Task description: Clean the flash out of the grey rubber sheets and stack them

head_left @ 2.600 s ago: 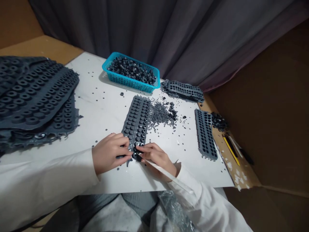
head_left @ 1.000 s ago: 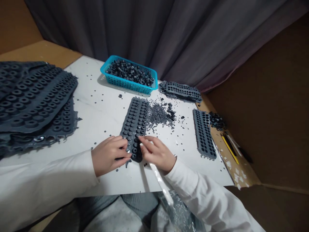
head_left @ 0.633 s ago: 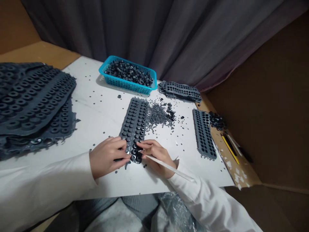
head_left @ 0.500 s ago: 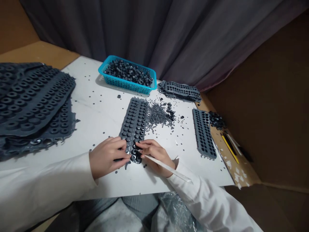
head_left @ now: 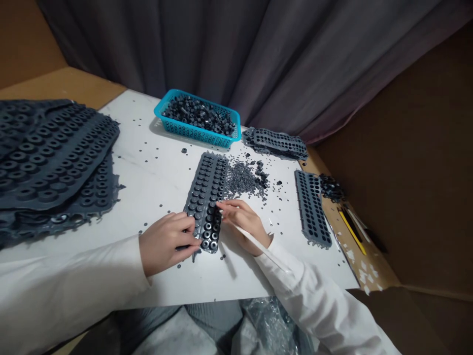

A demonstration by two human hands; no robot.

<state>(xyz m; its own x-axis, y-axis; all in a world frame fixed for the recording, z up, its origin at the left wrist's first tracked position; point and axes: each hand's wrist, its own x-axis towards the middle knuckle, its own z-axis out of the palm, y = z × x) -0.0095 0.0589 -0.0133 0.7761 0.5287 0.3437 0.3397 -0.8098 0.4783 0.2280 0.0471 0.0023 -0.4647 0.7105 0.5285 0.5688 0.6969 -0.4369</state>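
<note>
A dark grey moulded rubber sheet (head_left: 202, 190) with rows of round studs lies lengthwise in front of me. My left hand (head_left: 170, 242) is closed on its near left edge, fingers and thumb pressing there. In my right hand (head_left: 244, 223) is a slim white tool (head_left: 260, 247), its rear end slanting back over the wrist. The tool's tip is hidden by the fingers, which touch the sheet's right rows partway up. Studs at the near right end show open ring-shaped tops; many farther ones look capped. Small grey discs (head_left: 242, 178) are heaped right of the sheet.
A blue basket (head_left: 199, 132) full of small black parts stands at the back. Studded sheets (head_left: 55, 162) are piled at left. Perforated sheets (head_left: 275, 143) lie stacked behind, another (head_left: 313, 209) at right. A yellow-handled tool (head_left: 353, 231) lies near the right edge.
My right hand with the white tool has moved up the sheet, away from me, uncovering several ring-topped studs at the near end. The left hand keeps its hold. The view has shifted slightly.
</note>
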